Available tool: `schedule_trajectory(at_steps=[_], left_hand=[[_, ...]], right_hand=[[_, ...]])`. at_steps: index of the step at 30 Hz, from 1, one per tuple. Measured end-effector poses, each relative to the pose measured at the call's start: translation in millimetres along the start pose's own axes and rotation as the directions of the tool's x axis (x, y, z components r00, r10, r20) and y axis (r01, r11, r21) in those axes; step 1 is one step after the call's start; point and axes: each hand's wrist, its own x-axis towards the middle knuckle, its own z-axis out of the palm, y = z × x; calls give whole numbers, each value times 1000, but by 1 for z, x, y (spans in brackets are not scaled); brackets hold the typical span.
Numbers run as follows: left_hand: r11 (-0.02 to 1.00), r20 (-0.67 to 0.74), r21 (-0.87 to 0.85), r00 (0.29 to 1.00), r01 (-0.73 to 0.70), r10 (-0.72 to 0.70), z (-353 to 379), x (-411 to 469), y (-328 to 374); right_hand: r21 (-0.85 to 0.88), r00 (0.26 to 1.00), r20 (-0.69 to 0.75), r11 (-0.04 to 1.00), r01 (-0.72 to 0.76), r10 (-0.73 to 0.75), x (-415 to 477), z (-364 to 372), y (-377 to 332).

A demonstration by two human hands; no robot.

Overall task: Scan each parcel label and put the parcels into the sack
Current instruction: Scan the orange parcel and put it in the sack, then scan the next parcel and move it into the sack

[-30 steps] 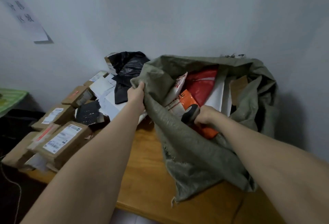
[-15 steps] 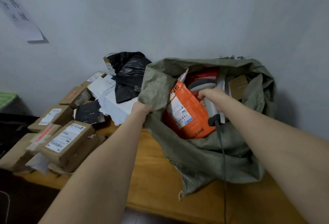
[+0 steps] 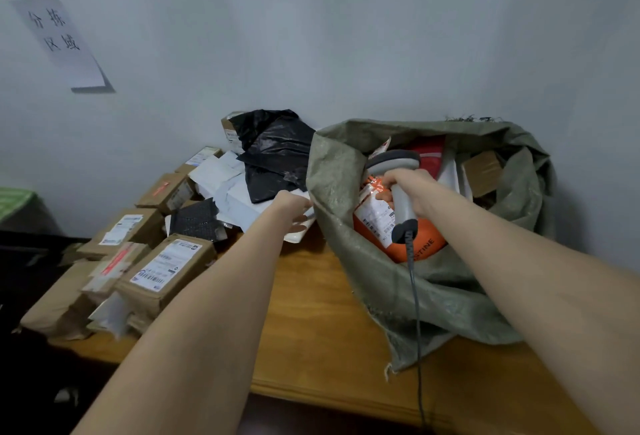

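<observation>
A green woven sack (image 3: 426, 296) lies open on the wooden table (image 3: 311, 313), against the wall. Inside it an orange parcel (image 3: 426, 244) shows a white label (image 3: 375, 218), with red, white and brown parcels behind it. My right hand (image 3: 412, 189) grips the handle of a grey barcode scanner (image 3: 393, 161) held over that label; its cable (image 3: 415, 296) hangs down across the sack. My left hand (image 3: 294, 208) is just left of the sack's rim, its fingers lying over a white flat parcel (image 3: 294, 234).
Several brown cardboard boxes with labels (image 3: 166, 268) are piled at the table's left end. White mailers (image 3: 225, 185) and a black plastic bag (image 3: 277, 157) lie behind them. A paper sign (image 3: 59, 40) is stuck on the wall.
My right hand pushed the orange parcel into the sack, then brought the scanner up over it. My left hand has let go of the sack's rim and moved onto the white parcel.
</observation>
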Motion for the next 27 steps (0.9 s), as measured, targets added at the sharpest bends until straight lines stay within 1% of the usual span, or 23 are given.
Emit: schedule_trajectory(at_steps=[4, 8, 14, 17, 19, 22, 25, 27], left_hand=[[999, -56, 52, 998, 15, -13, -26, 6, -9], [995, -100, 93, 995, 21, -12, -66, 11, -18], [988, -188, 132, 981, 78, -52, -137, 30, -44], [980, -245, 190, 969, 58, -10, -171, 40, -58], [952, -281, 304, 958, 42, 48, -193, 54, -68], [872, -297, 485, 951, 70, 88, -219, 77, -81], [821, -291, 557, 955, 121, 57, -235, 99, -91], [760, -272, 627, 962, 171, 8, -238, 112, -95]], right_hand=[[77, 994, 107, 997, -29, 20, -8, 41, 0], [67, 978, 202, 995, -70, 56, -16, 94, 1], [13, 958, 248, 989, -149, 141, -20, 182, 27], [8, 945, 268, 980, -200, 190, -19, 218, 49], [0, 935, 271, 972, -237, 228, -16, 239, 62], [-18, 922, 281, 962, -271, 265, -4, 269, 77], [-99, 891, 316, 945, -311, 326, 10, 300, 86], [-143, 854, 355, 925, -351, 379, 20, 319, 89]])
